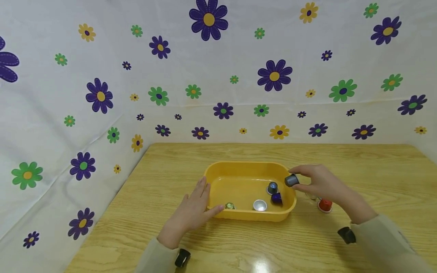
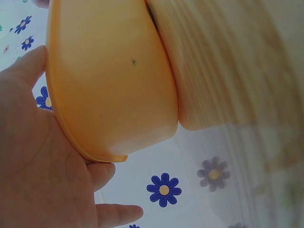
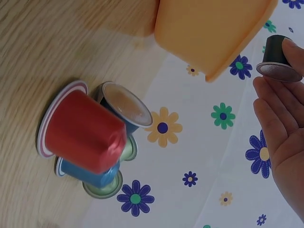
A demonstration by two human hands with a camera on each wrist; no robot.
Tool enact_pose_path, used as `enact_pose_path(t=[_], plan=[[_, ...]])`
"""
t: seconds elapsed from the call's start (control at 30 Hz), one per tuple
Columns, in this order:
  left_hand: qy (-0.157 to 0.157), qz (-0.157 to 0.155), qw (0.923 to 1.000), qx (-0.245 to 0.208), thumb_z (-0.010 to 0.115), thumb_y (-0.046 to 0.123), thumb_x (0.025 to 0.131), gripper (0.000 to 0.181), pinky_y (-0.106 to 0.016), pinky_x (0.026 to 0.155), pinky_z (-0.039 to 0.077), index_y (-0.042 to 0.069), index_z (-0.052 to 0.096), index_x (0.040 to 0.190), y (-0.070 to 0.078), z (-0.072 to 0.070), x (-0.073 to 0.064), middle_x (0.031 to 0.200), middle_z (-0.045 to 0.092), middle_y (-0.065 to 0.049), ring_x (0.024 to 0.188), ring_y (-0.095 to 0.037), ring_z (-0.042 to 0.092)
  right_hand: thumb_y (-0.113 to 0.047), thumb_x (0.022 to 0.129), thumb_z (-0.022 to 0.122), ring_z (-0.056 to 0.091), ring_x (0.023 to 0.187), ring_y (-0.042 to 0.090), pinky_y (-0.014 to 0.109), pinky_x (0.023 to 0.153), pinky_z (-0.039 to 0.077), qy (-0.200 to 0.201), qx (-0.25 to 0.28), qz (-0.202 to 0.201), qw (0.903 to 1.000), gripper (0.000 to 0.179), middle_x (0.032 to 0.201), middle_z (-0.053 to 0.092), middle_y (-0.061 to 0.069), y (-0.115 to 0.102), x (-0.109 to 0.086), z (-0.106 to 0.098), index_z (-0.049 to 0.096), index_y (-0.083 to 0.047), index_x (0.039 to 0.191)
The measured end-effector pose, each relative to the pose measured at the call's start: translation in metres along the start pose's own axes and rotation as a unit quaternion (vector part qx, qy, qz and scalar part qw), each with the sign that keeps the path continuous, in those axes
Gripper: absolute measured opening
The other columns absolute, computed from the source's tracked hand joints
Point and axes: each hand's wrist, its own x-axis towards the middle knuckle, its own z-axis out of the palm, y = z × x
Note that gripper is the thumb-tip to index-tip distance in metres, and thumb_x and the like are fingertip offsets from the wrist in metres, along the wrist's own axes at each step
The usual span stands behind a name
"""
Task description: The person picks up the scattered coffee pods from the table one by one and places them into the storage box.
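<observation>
My right hand (image 1: pixel 321 184) pinches a dark grey coffee capsule (image 1: pixel 291 180) between thumb and fingers, at the right rim of a yellow plastic bin (image 1: pixel 247 215). In the right wrist view the held capsule (image 3: pixel 277 52) shows its flat foil lid. My left hand (image 1: pixel 189 210) lies against the bin's left end, fingers extended and thumb touching the front rim. From the left wrist, the palm (image 2: pixel 52 156) meets the rim. Inside the bin are a grey-blue capsule (image 1: pixel 272 187), a dark blue capsule (image 1: pixel 277 198), a silver-lidded capsule (image 1: pixel 260 205) and a green capsule (image 1: pixel 230 206).
Right of the bin a red capsule (image 1: pixel 325 205) stands on the wooden table (image 1: pixel 143 204). The right wrist view shows more capsules beside it, including a blue capsule (image 3: pixel 90 172) and a green capsule (image 3: pixel 104 187). A flower-patterned cloth (image 1: pixel 205 57) hangs behind the table.
</observation>
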Motion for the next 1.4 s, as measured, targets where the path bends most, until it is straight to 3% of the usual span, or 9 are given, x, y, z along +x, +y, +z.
enact_pose_path(t=[0.7,1.03,1.4], plan=[[0.0,-0.002,0.9999,0.012,0.035,0.062,0.085,0.087,-0.059,0.094,0.021,-0.006,0.02,0.138,-0.001,0.0,0.0,0.146,0.001,-0.016,0.132,-0.026,0.003,-0.012,0.076,0.07,0.056,0.096,0.031,0.045,0.081,0.044,0.005,-0.007,0.004,1.0,0.036,0.103,0.062,0.012,-0.009,0.024,0.023,0.061,-0.001,0.109],[0.001,0.0,0.9999,0.011,0.037,0.06,0.086,0.085,-0.059,0.094,0.022,-0.006,0.021,0.137,0.0,0.0,0.0,0.146,0.003,-0.018,0.132,-0.028,0.005,-0.014,0.078,0.068,0.056,0.096,0.031,0.044,0.081,0.044,-0.028,-0.006,0.021,0.9994,0.037,0.104,0.061,0.013,-0.012,0.034,0.032,0.059,0.002,0.11],[0.004,0.001,1.0,0.008,0.036,0.061,0.085,0.087,-0.059,0.094,0.021,-0.006,0.021,0.137,-0.001,0.001,0.001,0.146,0.003,-0.018,0.132,-0.027,0.004,-0.014,0.077,0.069,0.057,0.095,0.031,0.042,0.079,0.045,-0.031,-0.024,-0.004,0.9992,0.036,0.101,0.062,0.013,-0.014,0.043,0.04,0.059,0.003,0.108]])
